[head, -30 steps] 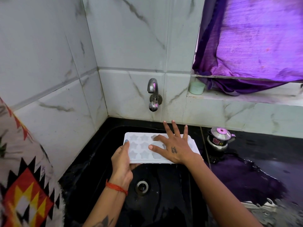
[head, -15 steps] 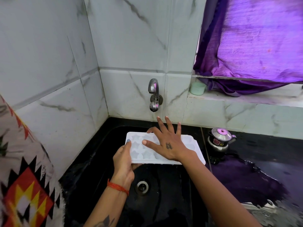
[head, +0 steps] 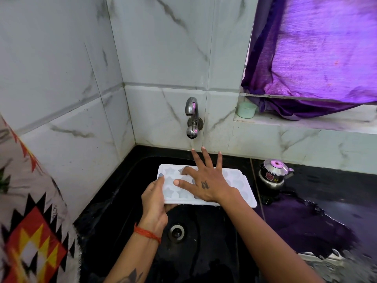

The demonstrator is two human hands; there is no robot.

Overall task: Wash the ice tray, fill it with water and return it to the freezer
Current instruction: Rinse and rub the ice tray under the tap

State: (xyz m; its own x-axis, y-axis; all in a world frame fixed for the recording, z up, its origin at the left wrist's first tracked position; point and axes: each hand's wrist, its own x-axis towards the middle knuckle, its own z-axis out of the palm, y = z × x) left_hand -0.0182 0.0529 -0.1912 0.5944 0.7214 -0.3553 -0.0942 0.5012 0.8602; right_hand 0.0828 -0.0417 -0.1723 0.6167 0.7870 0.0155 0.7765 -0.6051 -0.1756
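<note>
A white ice tray (head: 238, 186) with star-shaped cells is held flat over the black sink (head: 130, 180). My left hand (head: 155, 199) grips its left end, thumb on the top rim and fingers underneath. My right hand (head: 204, 180) lies spread on top of the tray, with the index finger bent into a cell and the other fingers straight, reaching past the far rim toward the wall. The steel tap (head: 192, 117) juts from the wall just above my fingertips, and a thin trickle of water falls from its spout.
The sink drain (head: 177, 232) lies below the tray. A small steel kettle (head: 274, 173) stands on the wet black counter to the right. A pale green cup (head: 246, 110) sits on the window ledge under a purple curtain (head: 318, 58). Patterned cloth (head: 30, 231) hangs at left.
My right hand has slid leftward and farther across the tray toward the tap. The tray's right end now shows more. My left hand keeps its grip.
</note>
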